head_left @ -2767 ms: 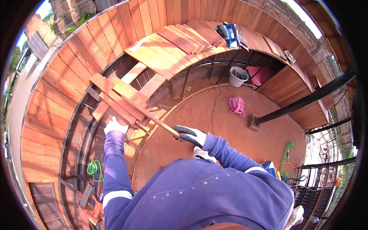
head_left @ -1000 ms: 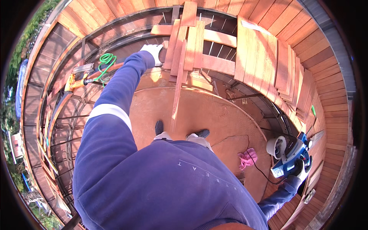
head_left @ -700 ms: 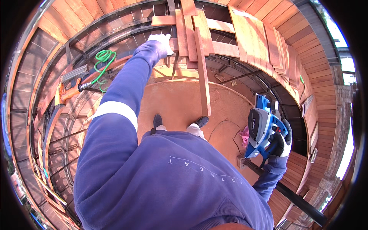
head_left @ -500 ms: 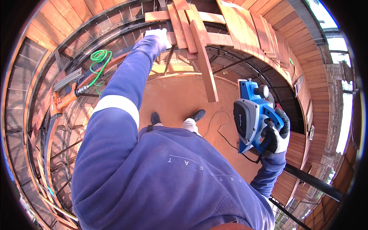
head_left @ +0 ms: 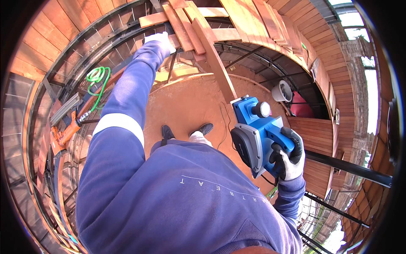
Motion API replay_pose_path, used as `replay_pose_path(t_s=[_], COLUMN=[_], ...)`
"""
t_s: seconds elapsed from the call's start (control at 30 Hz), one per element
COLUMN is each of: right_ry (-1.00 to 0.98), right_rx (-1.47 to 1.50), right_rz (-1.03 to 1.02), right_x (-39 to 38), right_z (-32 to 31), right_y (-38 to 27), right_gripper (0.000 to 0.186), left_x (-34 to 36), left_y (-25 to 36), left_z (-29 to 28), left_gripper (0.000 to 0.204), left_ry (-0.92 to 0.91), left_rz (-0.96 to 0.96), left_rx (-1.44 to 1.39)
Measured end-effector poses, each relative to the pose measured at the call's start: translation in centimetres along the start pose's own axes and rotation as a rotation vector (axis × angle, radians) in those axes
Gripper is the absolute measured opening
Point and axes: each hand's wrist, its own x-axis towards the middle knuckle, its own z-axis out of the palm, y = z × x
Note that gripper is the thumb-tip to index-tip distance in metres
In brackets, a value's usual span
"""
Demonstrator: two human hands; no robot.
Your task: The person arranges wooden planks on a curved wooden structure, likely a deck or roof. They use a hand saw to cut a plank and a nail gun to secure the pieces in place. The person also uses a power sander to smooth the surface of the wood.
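Observation:
A blue and grey electric hand planer [head_left: 249, 146] with a round knob hangs in the air on the right. My gloved right hand [head_left: 292, 154] is closed round its rear handle. The planer's front appears close to the near end of a long wooden board [head_left: 218, 67]; contact cannot be told. That board juts toward me from a stack of wooden boards [head_left: 182, 25]. My gloved left hand [head_left: 160, 40] reaches far forward beside the stack, by the left end of a cross board. Glare and the angle hide its fingers.
On the left are a coiled green air hose [head_left: 98, 76] and an orange tool [head_left: 63, 135]. A white bucket [head_left: 281, 91] stands to the right, below a curved plank surface [head_left: 245, 21]. A cord [head_left: 226, 122] lies on the reddish floor, and a black bar [head_left: 347, 167] crosses at right.
My right hand has brought the planer leftward, nearer the long board's end. The view has shifted, revealing the white bucket. My left hand stays beside the boards.

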Motion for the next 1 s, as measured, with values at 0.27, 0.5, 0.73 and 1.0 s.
replay_pose_path(t_s=[0.27,0.5,0.73,1.0], right_ry=[-0.085,-0.076,-0.116,-0.096], right_rx=[-0.042,-0.027,-0.103,-0.151], right_rz=[0.016,-0.004,-0.031,-0.084], right_x=[4.1,7.9,11.7,15.7], right_z=[2.2,5.5,8.4,12.0], right_y=[-0.7,-2.2,-3.7,-4.9], right_gripper=[0.051,0.051,0.048,0.045], left_x=[-0.2,-0.7,-0.5,-0.4], left_y=[-0.2,-0.4,-0.7,-1.2], left_z=[-0.2,-0.8,-0.7,0.0], left_gripper=[0.060,0.060,0.050,0.044], left_ry=[0.000,-0.008,-0.004,0.059], left_rz=[0.032,0.024,0.039,0.081], left_rx=[-0.011,-0.065,-0.073,-0.105])
